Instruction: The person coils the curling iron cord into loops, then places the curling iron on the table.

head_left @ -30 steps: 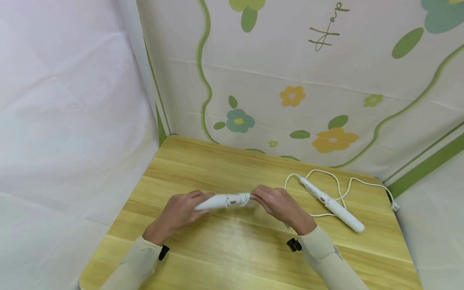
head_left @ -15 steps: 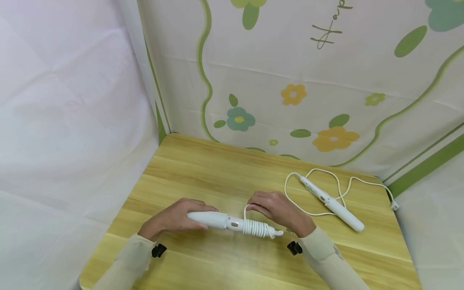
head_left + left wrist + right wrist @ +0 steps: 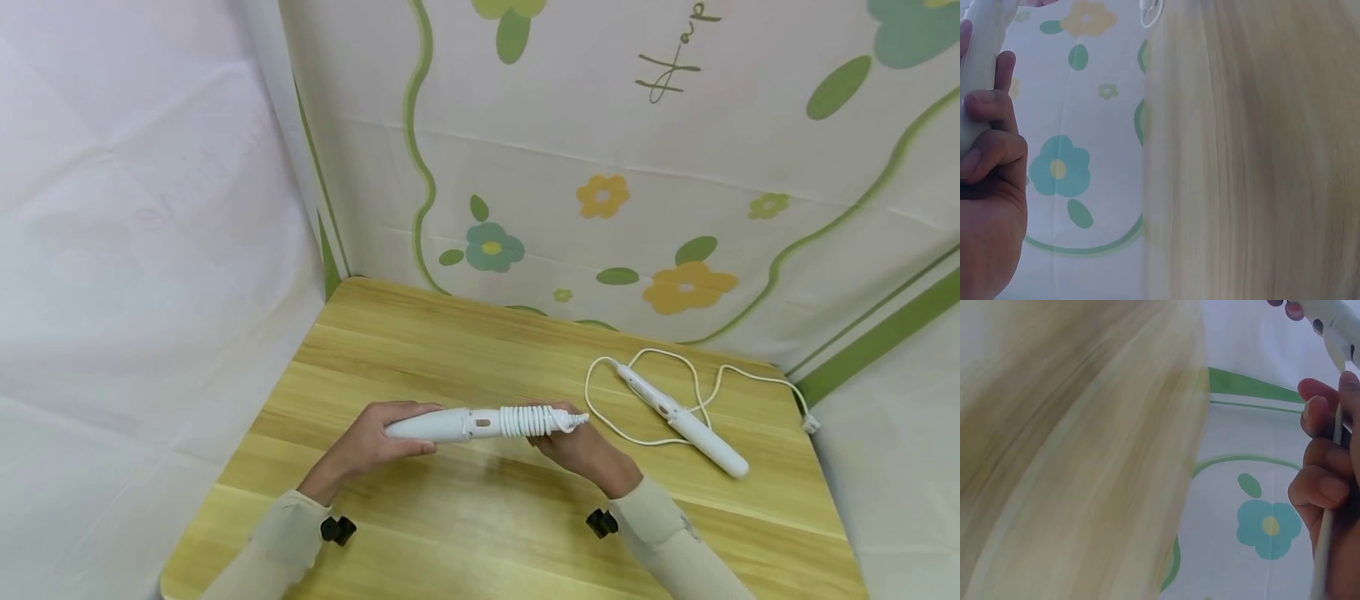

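Note:
My left hand (image 3: 363, 442) grips one end of a white hair straightener (image 3: 438, 426), held roughly level over the table. Its white cord (image 3: 525, 422) is wound in several tight turns round the handle on the right. Behind and below that wound handle is my right hand (image 3: 588, 458), its fingers partly hidden. In the right wrist view the curled fingers (image 3: 1325, 487) hold a straight length of cord (image 3: 1322, 562). Left fingers (image 3: 997, 147) wrap round the straightener's white body (image 3: 979, 69) in the left wrist view.
A second white hair straightener (image 3: 686, 423) lies at the table's right, its cord (image 3: 600, 400) loosely looped and its plug (image 3: 811, 424) near the right edge. The wooden table (image 3: 420, 350) meets a flower-patterned cloth (image 3: 540, 150) at the back.
Over the last second my right hand has passed over the handle, then round behind and below it with the cord. The straightener dipped, then rose again in my left hand.

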A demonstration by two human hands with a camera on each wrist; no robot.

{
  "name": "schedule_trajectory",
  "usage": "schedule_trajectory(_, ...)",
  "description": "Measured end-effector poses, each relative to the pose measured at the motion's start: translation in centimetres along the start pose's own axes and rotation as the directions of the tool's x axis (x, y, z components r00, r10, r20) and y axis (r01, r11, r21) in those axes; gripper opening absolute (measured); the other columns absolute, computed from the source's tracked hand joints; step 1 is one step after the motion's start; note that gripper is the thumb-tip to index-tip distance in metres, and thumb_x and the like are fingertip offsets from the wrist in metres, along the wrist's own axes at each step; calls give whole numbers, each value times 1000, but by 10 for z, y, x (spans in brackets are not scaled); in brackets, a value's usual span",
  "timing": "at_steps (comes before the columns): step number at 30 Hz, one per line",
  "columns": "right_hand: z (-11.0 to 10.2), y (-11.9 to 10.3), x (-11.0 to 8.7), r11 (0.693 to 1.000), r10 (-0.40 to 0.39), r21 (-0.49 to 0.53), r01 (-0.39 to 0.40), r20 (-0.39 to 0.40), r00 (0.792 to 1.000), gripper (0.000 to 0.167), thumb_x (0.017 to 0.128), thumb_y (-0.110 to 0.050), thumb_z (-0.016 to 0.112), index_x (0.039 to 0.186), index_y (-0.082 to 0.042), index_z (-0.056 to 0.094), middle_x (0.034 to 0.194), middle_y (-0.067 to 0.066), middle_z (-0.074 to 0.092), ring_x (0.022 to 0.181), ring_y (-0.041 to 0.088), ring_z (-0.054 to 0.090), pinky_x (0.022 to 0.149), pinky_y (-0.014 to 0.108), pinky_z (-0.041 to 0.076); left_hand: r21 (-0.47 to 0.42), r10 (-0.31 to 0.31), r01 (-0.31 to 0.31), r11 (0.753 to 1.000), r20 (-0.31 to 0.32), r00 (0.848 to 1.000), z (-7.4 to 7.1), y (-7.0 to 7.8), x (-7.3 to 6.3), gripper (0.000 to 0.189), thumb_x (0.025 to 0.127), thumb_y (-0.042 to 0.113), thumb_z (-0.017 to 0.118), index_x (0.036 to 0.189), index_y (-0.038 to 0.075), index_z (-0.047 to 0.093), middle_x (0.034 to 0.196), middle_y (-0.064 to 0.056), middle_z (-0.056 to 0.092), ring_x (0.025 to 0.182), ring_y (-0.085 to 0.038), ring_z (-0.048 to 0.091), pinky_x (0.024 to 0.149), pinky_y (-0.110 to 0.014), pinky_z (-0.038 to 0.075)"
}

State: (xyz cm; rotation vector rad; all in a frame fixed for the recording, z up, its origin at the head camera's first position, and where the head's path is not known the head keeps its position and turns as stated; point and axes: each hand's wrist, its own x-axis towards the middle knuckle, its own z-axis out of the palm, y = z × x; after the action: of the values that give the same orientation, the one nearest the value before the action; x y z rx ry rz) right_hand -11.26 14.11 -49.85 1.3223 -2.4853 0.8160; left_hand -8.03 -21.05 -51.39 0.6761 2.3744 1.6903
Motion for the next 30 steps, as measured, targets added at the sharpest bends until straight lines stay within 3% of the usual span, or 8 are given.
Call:
schedule_trajectory(3,4,-2,2,993,-24,-113,24,-1,1000,13,103,-7,75,93,-11,69,74,-5,61,67,3,51,62,24,47,12,-19,19,1000,-47,999,3,-1,0,50,93,21,89,141,20,75,135,-9,77,86,-17,66,70,-32,57)
schedule_trajectory(6,8,-4,5,984,-36,-177,33,-18,999,20,113,-22,63,101,-13,77,80,-5,67,71,5,57,67,27,51,27,-41,44,999,-94,995,5,0,1,51,92,24,90,141,23,76,137,-7,77,89,-18,66,72,-31,56)
schedule_trajectory(8,11,-4,5,981,-44,-190,35,-40,998,18,112,-21,65,105,-11,79,82,-4,69,72,5,58,67,27,51,40,-43,49,998,-119,992,7,0,2,51,92,25,91,140,23,76,137,-8,77,90,-18,67,72,-31,56)
schedule_trajectory(12,14,-4,4,987,-35,-160,26,-52,998,7,104,-12,74,97,-10,76,72,-7,62,61,-1,44,58,18,43,104,-9,28,994,-181,983,8,3,3,51,91,26,91,139,21,77,134,-10,78,91,-18,69,71,-30,56)
schedule_trajectory(19,13,-6,0,996,-14,-91,10,-43,999,12,106,-11,72,94,-11,68,66,-11,50,59,-7,31,53,10,29,266,63,34,963,-349,935,5,7,4,52,87,23,95,136,20,79,123,-7,82,91,-16,72,75,-30,57)
schedule_trajectory(23,10,-10,1,994,-2,-110,-2,-30,1000,14,103,-10,75,93,-13,66,67,-12,46,60,-7,30,54,10,26,411,151,5,912,-347,926,6,5,5,53,86,25,95,136,19,79,119,-7,83,89,-17,74,74,-33,59)
schedule_trajectory(27,4,-13,3,990,-22,-137,19,-17,1000,12,106,-14,72,95,-14,67,68,-13,50,61,-8,31,53,10,27,563,245,-23,826,-322,915,8,1,6,54,86,28,95,136,16,78,115,-10,83,85,-19,76,71,-37,61)
schedule_trajectory(30,-3,-13,6,980,-88,-180,81,-33,996,23,115,-24,59,97,-14,69,71,-12,56,61,-6,37,53,12,34,644,284,-34,764,-289,914,7,-2,4,55,83,26,97,134,15,78,109,-11,83,76,-17,73,64,-33,60)
